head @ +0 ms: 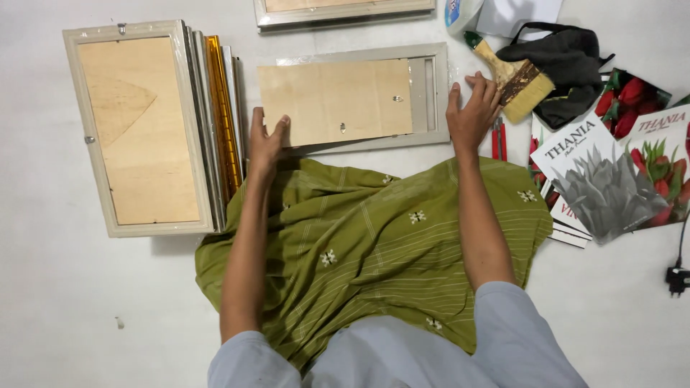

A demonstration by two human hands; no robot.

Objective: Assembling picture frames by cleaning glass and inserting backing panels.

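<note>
My left hand (264,140) pinches the plywood backing board (334,100) at its left edge, centre frame; right hand (471,111) spread flat on the grey frame (431,90). Best slide level, frame pinned.

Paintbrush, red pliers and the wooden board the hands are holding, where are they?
Paintbrush (519,85): head view, on the dark metal band above the bristles.
Red pliers (497,140): head view, on the red handles beside the right hand.
Wooden board (334,100): head view, on the bare middle of its face.
</note>
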